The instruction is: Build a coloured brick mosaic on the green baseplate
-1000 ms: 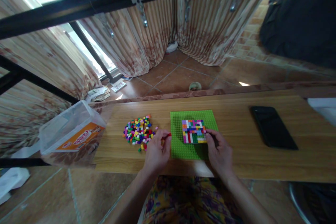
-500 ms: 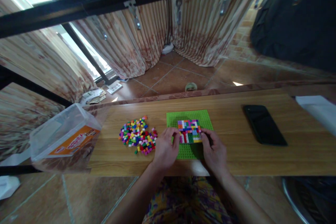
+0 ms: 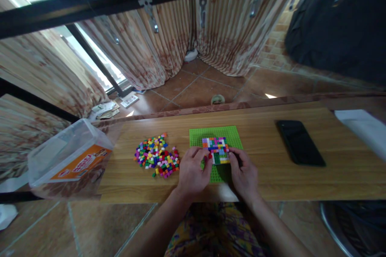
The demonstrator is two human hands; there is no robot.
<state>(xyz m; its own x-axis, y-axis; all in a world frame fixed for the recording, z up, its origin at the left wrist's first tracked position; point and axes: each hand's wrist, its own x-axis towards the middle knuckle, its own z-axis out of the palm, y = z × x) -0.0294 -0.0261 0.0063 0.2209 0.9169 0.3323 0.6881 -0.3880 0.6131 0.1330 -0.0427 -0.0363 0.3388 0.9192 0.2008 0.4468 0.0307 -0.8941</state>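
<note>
A small panel of multicoloured toy bricks (image 3: 218, 146) lies over the green studded baseplate (image 3: 235, 134). My left hand (image 3: 194, 170) is closed at the panel's left side, thumb and forefinger pinched around a small red brick (image 3: 210, 155). The fingers partly cover the panel's lower left part. At the opposite edge, my right hand (image 3: 245, 170) grips the panel between thumb and fingers. A loose pile of small coloured bricks (image 3: 155, 152) is spread on the wooden table left of my left hand.
A black phone (image 3: 300, 142) lies on the right of the table (image 3: 262, 186), with white paper (image 3: 362, 128) beyond it. On the left stands a clear plastic tub (image 3: 72, 148) with an orange label. A black bar (image 3: 120, 0) crosses above, in front of curtains.
My left hand has shifted right over the panel's lower left corner, and a red brick now shows at its fingertips. My right hand keeps its grip. The whole view has shifted slightly.
</note>
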